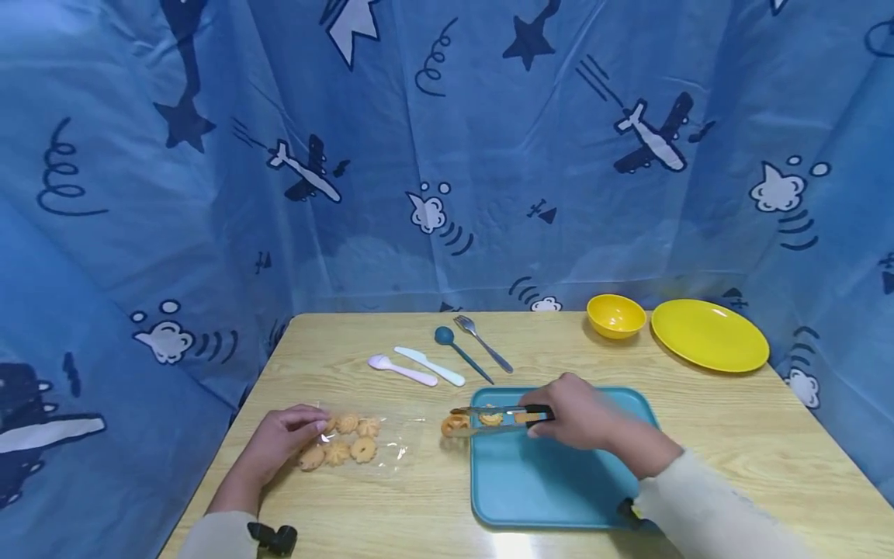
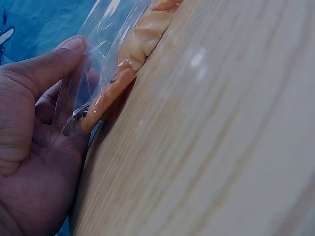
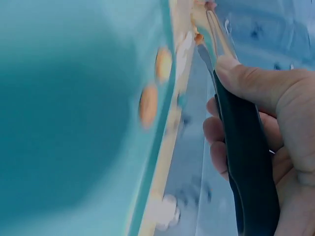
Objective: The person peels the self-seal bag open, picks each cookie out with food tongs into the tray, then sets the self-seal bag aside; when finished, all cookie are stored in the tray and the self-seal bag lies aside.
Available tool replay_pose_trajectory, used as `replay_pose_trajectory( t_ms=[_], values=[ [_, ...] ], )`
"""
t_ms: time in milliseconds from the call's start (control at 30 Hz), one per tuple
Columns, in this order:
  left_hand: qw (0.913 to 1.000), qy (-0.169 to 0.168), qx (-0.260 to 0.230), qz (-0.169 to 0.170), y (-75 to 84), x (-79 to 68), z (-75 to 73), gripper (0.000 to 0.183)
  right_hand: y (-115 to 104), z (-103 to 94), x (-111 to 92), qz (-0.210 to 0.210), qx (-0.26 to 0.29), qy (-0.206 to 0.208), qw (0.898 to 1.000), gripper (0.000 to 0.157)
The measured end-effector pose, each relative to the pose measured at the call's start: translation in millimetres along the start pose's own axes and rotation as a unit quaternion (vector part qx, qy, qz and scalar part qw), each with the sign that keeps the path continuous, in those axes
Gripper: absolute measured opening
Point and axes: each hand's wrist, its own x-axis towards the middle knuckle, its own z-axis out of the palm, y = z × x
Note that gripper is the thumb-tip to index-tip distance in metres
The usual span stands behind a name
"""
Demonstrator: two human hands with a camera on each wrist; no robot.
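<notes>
With our left hand (image 1: pixel 286 441) the grip pinches the left end of a clear bag (image 1: pixel 401 449) with cookies (image 1: pixel 337 453) inside, on the surface (image 1: pixel 391 516). With our right hand (image 1: pixel 576 411) the grip is curled around the black tongs (image 3: pixel 246 152). Between the tongs' tips we have one cookie (image 1: pixel 455 425), right by the left edge of the blue tray (image 1: pixel 559 497). Two more cookies (image 3: pixel 148 105) sit in the tray near its far edge. Behind, we see two spoons (image 1: pixel 405 370), a knife (image 1: pixel 429 366), a fork (image 1: pixel 483 343), a bowl (image 1: pixel 615 329) and a plate (image 1: pixel 708 335).
</notes>
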Motion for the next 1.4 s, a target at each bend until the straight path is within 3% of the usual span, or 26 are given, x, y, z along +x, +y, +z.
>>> replay_pose_trajectory(
  t_ms=[200, 400, 733, 933, 1067, 1233, 1400],
  values=[
    [1.0, -0.001, 0.0, -0.007, -6.2, 2.3, 2.2, 0.027, 48, -26.3, -55, 0.088, -0.012, -0.002, 0.996, 0.04],
    [0.9998, -0.011, -0.012, -0.008, -4.2, 4.9, 2.8, 0.027, 78, -38.9, -95, 0.123, -0.026, 0.009, 0.992, 0.044],
    [0.9996, -0.012, -0.016, -0.021, -5.5, 6.6, 1.5, 0.028, 93, -36.4, -108, 0.137, -0.024, 0.003, 0.99, 0.043],
    [0.9996, -0.011, -0.014, -0.023, -5.4, 7.2, 2.6, 0.029, 93, -31.8, -102, 0.151, -0.012, 0.0, 0.988, 0.048],
    [0.9992, -0.01, -0.025, -0.029, -3.7, 7.5, 3.2, 0.03, 73, -29.7, -85, 0.149, 0.008, 0.002, 0.989, 0.05],
    [0.9994, -0.007, -0.022, -0.027, -1.7, 6.5, 2.1, 0.029, 27, -17.2, -45, 0.074, 0.023, 0.002, 0.997, 0.04],
    [0.9998, -0.007, -0.009, -0.017, -4.1, 4.1, 2.2, 0.031, -20, 6.5, 5, -0.017, -0.01, -0.009, 1.0, 0.028]
  ],
)
